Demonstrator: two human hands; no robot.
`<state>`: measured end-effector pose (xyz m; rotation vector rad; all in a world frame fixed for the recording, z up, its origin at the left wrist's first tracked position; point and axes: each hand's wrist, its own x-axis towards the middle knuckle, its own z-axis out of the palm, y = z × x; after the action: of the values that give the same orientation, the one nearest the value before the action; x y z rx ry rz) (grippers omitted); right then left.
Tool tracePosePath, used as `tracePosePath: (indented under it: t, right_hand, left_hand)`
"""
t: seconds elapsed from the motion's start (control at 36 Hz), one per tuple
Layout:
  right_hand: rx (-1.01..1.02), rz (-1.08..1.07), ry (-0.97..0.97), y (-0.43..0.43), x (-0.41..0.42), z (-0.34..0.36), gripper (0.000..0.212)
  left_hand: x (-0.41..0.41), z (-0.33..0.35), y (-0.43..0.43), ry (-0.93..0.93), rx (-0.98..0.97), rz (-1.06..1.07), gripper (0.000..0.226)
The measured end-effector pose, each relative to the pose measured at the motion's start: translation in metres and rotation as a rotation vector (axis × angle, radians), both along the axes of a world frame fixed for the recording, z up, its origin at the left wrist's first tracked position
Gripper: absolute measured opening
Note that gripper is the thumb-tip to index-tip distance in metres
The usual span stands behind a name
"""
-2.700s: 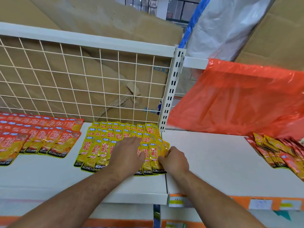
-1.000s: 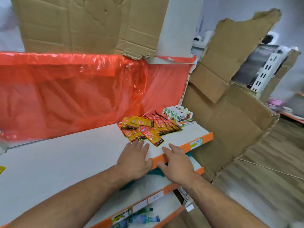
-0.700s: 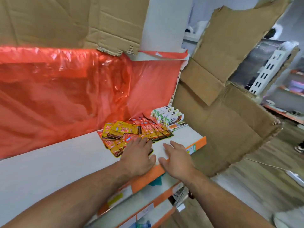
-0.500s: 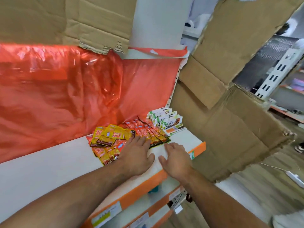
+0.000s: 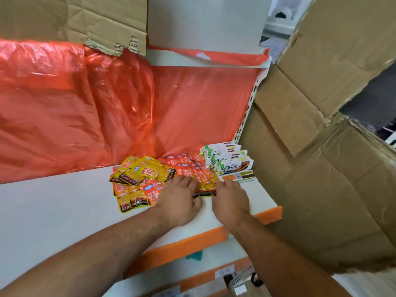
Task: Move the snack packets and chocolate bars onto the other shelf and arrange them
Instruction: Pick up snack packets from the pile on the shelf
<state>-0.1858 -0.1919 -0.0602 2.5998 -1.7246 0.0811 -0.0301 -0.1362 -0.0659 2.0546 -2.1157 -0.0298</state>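
Note:
A loose heap of snack packets lies at the right end of a white shelf (image 5: 53, 211): yellow packets (image 5: 142, 171) on the left, orange-red packets (image 5: 188, 168) fanned to the right. Several white Dove chocolate bars (image 5: 227, 161) are stacked behind them in the shelf's far right corner. My left hand (image 5: 179, 200) lies palm down, its straight fingers on the orange-red packets. My right hand (image 5: 230, 199) is palm down beside it, fingertips at the packets' right edge, holding nothing.
Orange plastic sheeting (image 5: 85, 108) covers the back of the shelf. Large cardboard sheets (image 5: 310, 146) lean at the right, just past the shelf end. The shelf has an orange front strip (image 5: 192, 243), and lower shelves show below.
The view has turned from the left shelf with arranged packets to this right shelf. Both hands have moved forward from the shelf's front edge onto the packet heap.

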Motion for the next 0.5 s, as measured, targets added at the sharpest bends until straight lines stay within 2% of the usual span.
tracePosePath:
  t: [0.08, 0.14, 0.19, 0.28, 0.39, 0.5]
  right_hand:
    - [-0.022, 0.050, 0.003, -0.010, -0.004, -0.004, 0.036]
    - [-0.040, 0.084, 0.008, -0.015, -0.005, -0.005, 0.035]
    - [-0.050, 0.116, 0.017, -0.017, -0.006, -0.007, 0.034]
    - [-0.130, 0.183, -0.031, -0.015, -0.006, -0.006, 0.021]
    - [-0.275, 0.295, -0.133, -0.014, -0.003, -0.013, 0.032]
    - [-0.390, 0.412, -0.241, -0.004, 0.002, -0.017, 0.028]
  left_hand:
    - [-0.008, -0.001, 0.000, 0.035, -0.073, 0.067, 0.050]
    - [-0.013, 0.001, -0.001, 0.131, -0.079, 0.132, 0.037]
    - [-0.016, 0.007, -0.003, 0.335, -0.058, 0.221, 0.025]
    - [-0.020, 0.019, -0.008, 0.678, 0.059, 0.394, 0.022]
    - [-0.020, 0.019, -0.016, 1.028, 0.130, 0.597, 0.027]
    - [-0.027, 0.021, -0.014, 1.401, 0.159, 0.676, 0.021]
